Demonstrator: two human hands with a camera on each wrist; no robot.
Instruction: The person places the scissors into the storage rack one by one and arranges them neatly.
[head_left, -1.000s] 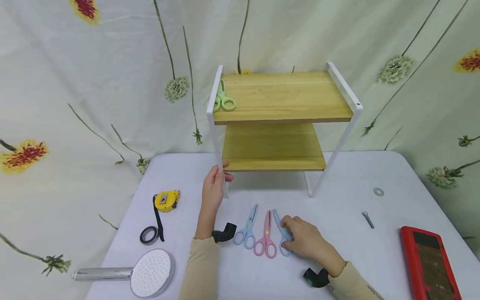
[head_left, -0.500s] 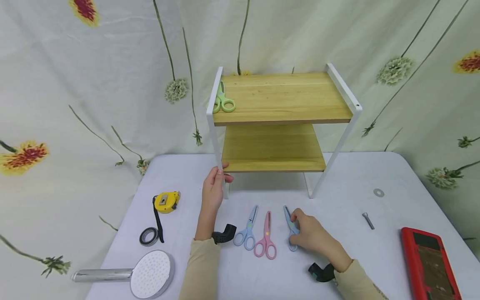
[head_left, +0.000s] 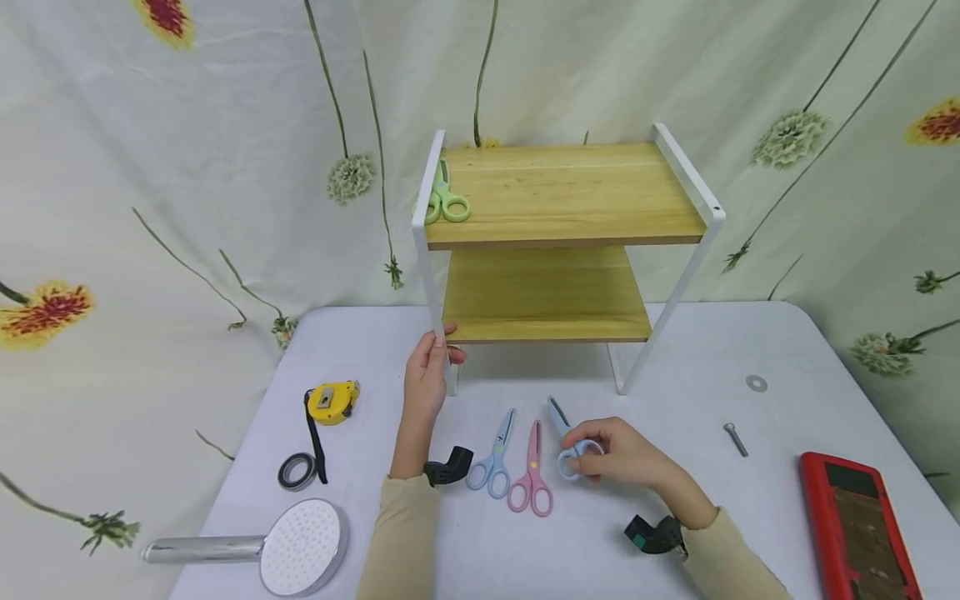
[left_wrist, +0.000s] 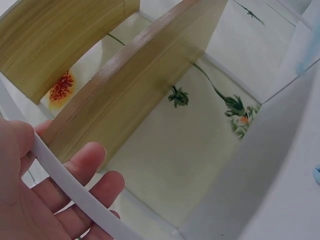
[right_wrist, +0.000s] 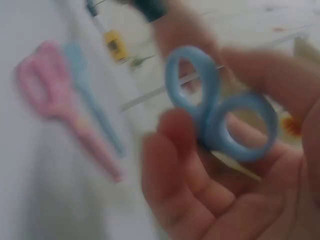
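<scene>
With its fingers curled round the front left white leg (head_left: 430, 283) of a two-tier wooden shelf (head_left: 570, 196), my left hand (head_left: 426, 383) stays at the lower board's level. In the left wrist view its fingers (left_wrist: 102, 190) wrap that white bar. My right hand (head_left: 626, 457) pinches light-blue scissors (head_left: 558, 415) by the handle loops, blades pointing away; the right wrist view shows both loops (right_wrist: 212, 135) between thumb and fingers. Beside it lie pink scissors (head_left: 533, 479) and another blue pair (head_left: 495, 465) on the white table. Green scissors (head_left: 455, 208) lie at the left end of the top board.
To the left are a yellow tape measure (head_left: 333, 402), a black tape roll (head_left: 297, 472) and a shower head (head_left: 303, 546). On the right lie a washer (head_left: 757, 383), a bolt (head_left: 736, 439) and a red-cased device (head_left: 862, 533). A flowered curtain hangs behind.
My right hand slid the blue scissors rightward from the pink pair, then took them up by the loops and brought them slightly back left. The left hand has kept its place on the leg.
</scene>
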